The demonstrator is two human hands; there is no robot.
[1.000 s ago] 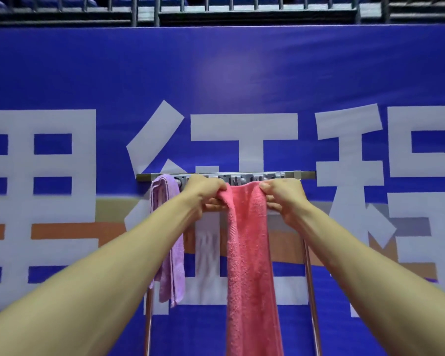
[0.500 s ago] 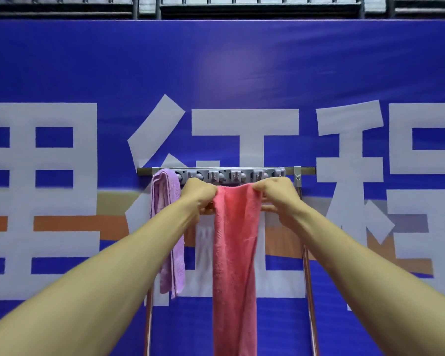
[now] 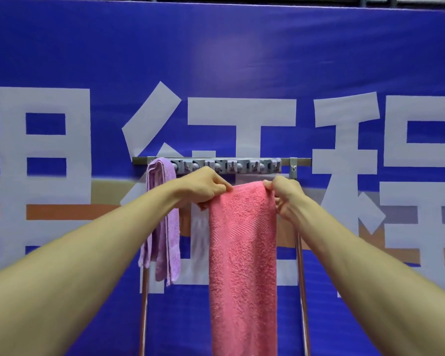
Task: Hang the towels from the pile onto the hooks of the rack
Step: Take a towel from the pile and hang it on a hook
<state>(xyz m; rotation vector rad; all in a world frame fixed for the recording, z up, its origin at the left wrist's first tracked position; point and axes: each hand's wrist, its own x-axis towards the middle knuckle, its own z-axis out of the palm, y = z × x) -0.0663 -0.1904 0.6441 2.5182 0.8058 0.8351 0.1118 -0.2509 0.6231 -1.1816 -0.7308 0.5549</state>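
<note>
Both the left hand (image 3: 203, 187) and right hand (image 3: 284, 195) pinch the pink towel's (image 3: 243, 253) top edge just below the rack (image 3: 299, 161), right of the hung purple towel (image 3: 162, 219). Best lift the stretched edge squarely over one free hook (image 3: 230, 167).

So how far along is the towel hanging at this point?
Done: the purple towel hangs at the left end of the hook rail. In hand: the left hand and right hand grip the pink towel by its top edge, just below the hooks, not yet hung. The pile is out of view.
</note>
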